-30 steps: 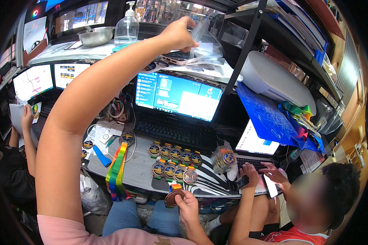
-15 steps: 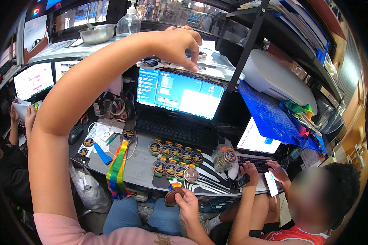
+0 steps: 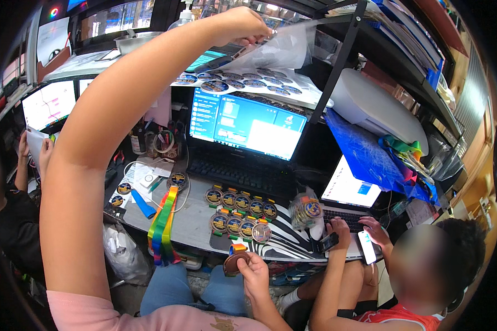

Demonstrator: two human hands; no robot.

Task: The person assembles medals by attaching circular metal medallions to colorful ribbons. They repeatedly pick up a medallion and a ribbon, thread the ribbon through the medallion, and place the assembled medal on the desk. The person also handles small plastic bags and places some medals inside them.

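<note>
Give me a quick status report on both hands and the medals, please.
Left hand up at shelf, pinching a clear sticker sheet. Right hand low, holding one round medal. Finished medals in rows on desk. A neighbour's hands close by, on phones.

Left hand up at shelf, grip on clear sticker sheet. Right hand holds bronze medal over lap. Medal rows on worktop before laptop.

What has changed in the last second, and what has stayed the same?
The left hand, first reaching far back on the shelf, drew nearer and now lifts a clear sheet off the sticker sheet. The right hand keeps holding a brown medal at the desk edge. The rows of medals and the laptop stayed put.
</note>
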